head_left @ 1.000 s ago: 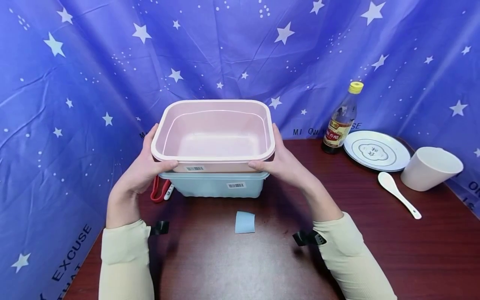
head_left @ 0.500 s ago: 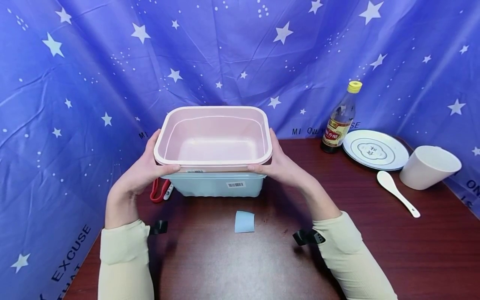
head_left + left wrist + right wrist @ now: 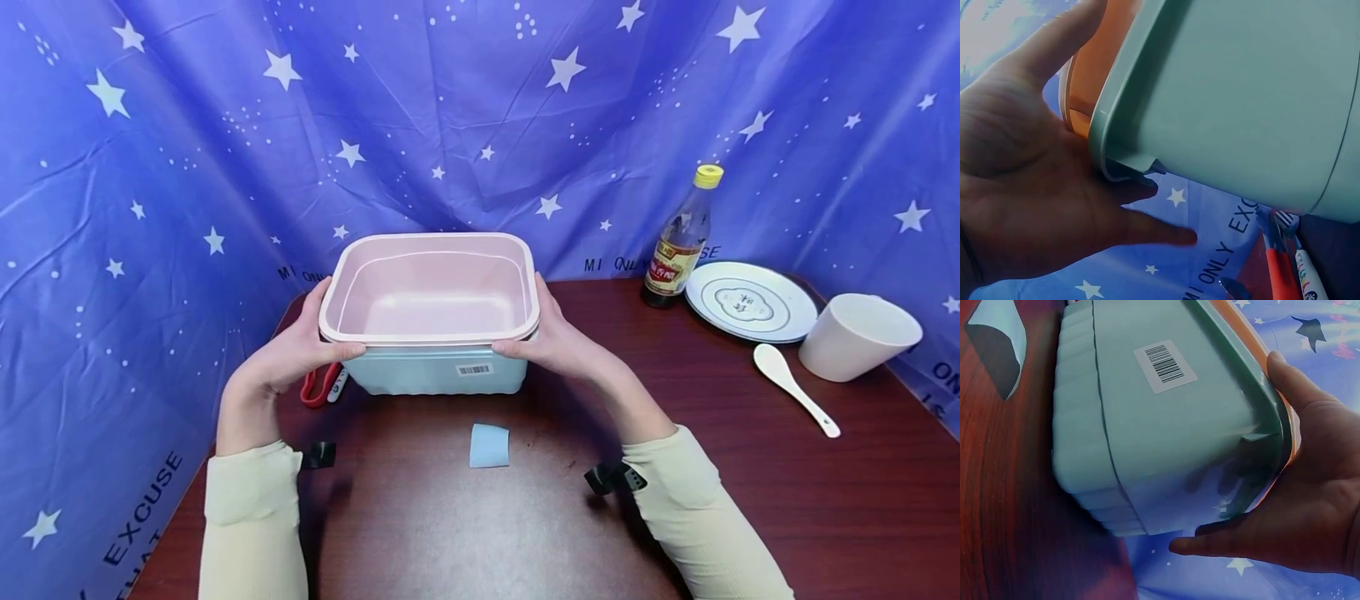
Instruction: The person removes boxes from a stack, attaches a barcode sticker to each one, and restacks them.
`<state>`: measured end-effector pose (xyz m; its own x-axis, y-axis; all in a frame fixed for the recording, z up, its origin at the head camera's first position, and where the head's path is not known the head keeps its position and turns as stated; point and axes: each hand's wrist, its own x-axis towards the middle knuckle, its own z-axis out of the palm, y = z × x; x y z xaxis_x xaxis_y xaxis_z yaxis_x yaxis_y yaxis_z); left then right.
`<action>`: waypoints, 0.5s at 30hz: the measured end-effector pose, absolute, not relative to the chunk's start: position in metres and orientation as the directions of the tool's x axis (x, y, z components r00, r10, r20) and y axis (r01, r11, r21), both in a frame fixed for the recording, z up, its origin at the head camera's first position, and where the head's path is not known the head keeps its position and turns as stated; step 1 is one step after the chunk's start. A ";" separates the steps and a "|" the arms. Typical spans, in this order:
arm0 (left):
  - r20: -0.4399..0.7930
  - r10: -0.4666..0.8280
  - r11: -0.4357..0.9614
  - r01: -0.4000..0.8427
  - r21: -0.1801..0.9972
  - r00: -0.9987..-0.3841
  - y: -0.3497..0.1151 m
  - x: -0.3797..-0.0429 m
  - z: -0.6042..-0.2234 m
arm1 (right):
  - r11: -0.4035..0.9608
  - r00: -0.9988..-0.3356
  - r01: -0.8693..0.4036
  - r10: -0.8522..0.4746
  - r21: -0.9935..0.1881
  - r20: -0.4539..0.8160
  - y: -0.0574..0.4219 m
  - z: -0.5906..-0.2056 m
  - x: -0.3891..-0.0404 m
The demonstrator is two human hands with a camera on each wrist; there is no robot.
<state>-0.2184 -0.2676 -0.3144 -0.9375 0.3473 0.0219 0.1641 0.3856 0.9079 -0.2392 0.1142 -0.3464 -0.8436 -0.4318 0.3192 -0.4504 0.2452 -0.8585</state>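
A pink plastic basin [image 3: 431, 283] sits nested in a light blue basin [image 3: 412, 372] that bears a barcode label and stands on the table. My left hand [image 3: 291, 348] holds the pink basin's left end, its thumb along the front of the rim and its fingers round the side. At the right end my right hand [image 3: 561, 337] holds it likewise, thumb at the front corner. In both wrist views the pink basin's edge looks orange and lies close over the blue basin's rim. The other fingers reach beneath that rim, partly hidden.
A red-handled utensil [image 3: 318, 387] and a fork [image 3: 1302, 259] with a patterned white handle lie left of the basins. A small blue piece [image 3: 489, 446] lies in front. Rightward are a yellow-capped bottle [image 3: 673, 250], a white plate [image 3: 750, 279], a cup [image 3: 851, 346] and a white spoon [image 3: 795, 387].
Both hands have lowered the pink basin into the blue one. Its front wall and label, seen a second ago, are now hidden inside. The blue basin has stayed in place.
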 end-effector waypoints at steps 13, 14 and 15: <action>-0.023 0.341 0.452 0.142 0.880 -0.940 -0.265 -0.217 -0.318 | 0.117 -0.838 -0.381 -0.462 -0.917 0.289 0.111 -0.349 -0.235; -0.023 0.336 0.459 0.143 0.877 -0.942 -0.265 -0.217 -0.318 | 0.121 -0.838 -0.384 -0.462 -0.915 0.290 0.112 -0.349 -0.235; -0.023 0.333 0.465 0.143 0.874 -0.943 -0.265 -0.218 -0.317 | 0.125 -0.838 -0.385 -0.462 -0.914 0.290 0.112 -0.348 -0.234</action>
